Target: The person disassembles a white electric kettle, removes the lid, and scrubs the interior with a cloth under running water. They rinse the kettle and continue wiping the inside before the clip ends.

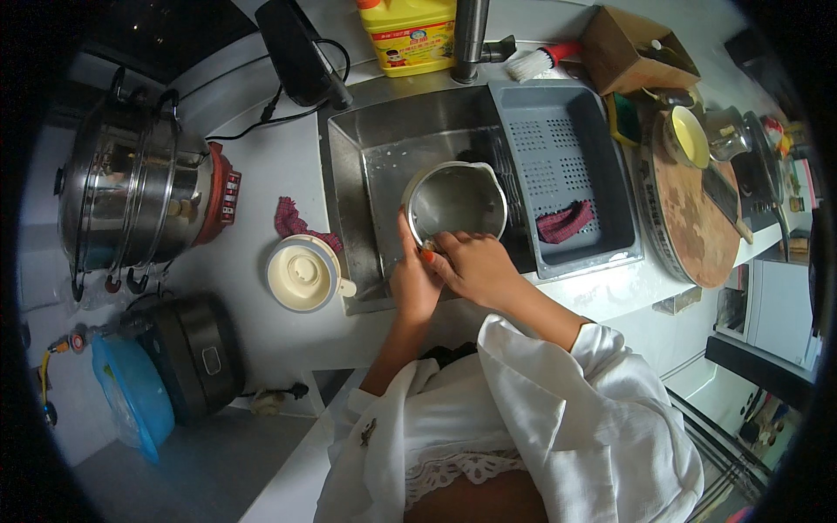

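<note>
A round stainless steel vessel [458, 196] with a pouring lip is held, mouth up, over the metal sink [386, 163]. My left hand [415, 281] grips its near left side. Over the near rim curl the fingers of my right hand [477, 268], its thumb on the outside. Something small and shiny shows by the right fingertips, too covered to name. On the counter left of the sink stands a cream plastic container [303, 273] with a side tab, touching a red checked cloth [288, 219].
A grey perforated drain basket [507, 163] holding another checked cloth [563, 222] sits at the sink's right. Behind rise a faucet [469, 39] and a yellow detergent jug [412, 39]. A cleaver [722, 193] lies on a round chopping board [686, 222]. Leftward stands a steel steamer [131, 189].
</note>
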The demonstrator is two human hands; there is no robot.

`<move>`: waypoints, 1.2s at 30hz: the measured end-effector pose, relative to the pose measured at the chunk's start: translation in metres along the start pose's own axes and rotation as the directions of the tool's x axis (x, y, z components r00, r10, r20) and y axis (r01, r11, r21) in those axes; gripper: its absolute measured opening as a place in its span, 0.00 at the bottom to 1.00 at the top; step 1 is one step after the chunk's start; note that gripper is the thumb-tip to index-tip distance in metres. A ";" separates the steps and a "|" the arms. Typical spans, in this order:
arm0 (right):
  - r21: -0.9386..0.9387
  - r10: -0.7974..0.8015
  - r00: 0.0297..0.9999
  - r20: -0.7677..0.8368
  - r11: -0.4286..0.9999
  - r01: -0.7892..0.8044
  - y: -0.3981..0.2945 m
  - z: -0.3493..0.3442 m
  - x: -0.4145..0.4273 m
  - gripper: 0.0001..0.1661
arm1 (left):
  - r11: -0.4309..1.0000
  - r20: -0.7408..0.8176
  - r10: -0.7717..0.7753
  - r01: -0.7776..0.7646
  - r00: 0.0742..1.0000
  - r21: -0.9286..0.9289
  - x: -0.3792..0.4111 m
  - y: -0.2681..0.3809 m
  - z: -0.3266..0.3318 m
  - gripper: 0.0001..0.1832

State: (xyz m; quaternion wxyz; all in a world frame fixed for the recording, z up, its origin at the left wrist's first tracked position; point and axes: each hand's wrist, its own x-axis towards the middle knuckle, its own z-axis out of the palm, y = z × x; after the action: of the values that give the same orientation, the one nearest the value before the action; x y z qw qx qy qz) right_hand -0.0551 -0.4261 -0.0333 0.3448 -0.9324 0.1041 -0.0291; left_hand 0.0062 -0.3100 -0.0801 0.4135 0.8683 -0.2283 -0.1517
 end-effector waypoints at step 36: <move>0.511 0.065 0.977 -0.201 0.858 0.048 0.005 0.071 0.057 0.32 | 0.977 -0.037 0.114 -0.118 0.993 -0.177 0.012 -0.014 -0.007 0.38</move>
State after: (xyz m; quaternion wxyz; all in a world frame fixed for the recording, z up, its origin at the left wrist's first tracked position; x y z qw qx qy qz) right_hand 0.0083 -0.3969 -0.0917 0.5678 -0.7978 0.1326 -0.1533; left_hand 0.0238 -0.3040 -0.0873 0.5010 0.8147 -0.2586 -0.1358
